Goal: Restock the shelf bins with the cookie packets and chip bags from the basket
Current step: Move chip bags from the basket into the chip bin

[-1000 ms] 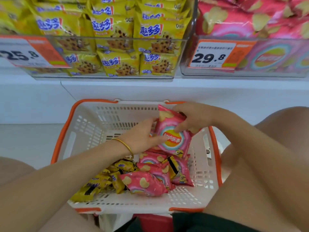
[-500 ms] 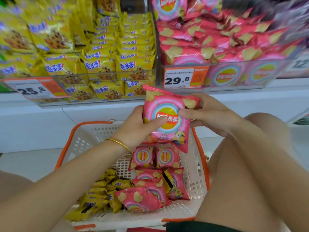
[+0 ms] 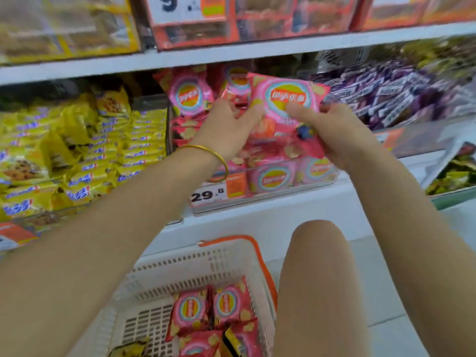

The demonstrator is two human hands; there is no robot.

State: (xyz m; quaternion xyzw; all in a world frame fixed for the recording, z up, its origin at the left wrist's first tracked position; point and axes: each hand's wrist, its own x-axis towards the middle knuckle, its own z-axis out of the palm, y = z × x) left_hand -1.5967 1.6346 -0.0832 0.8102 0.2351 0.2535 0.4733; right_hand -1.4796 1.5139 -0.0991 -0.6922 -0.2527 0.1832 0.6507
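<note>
A pink chip bag (image 3: pixel 286 99) is held up over the clear chip bin (image 3: pixel 319 176) on the lower shelf. My left hand (image 3: pixel 226 130) pinches its left edge and my right hand (image 3: pixel 332 132) grips its right side. That bin holds several more pink chip bags. Left of it, the cookie bin (image 3: pixel 85 150) is full of yellow cookie packets. Below, the white basket with an orange rim (image 3: pixel 231 243) holds several pink chip bags (image 3: pixel 213 310) and a yellow cookie packet (image 3: pixel 128 350) at the bottom edge.
A price tag reading 29.8 (image 3: pixel 208 194) hangs on the chip bin's front. Purple packets (image 3: pixel 391 96) fill the bin to the right. An upper shelf (image 3: pixel 231 52) with boxed goods runs above. My right knee (image 3: pixel 316 279) is beside the basket.
Both hands have lifted the pink chip bag from above the basket up to the chip bin on the shelf. The view has tilted upward.
</note>
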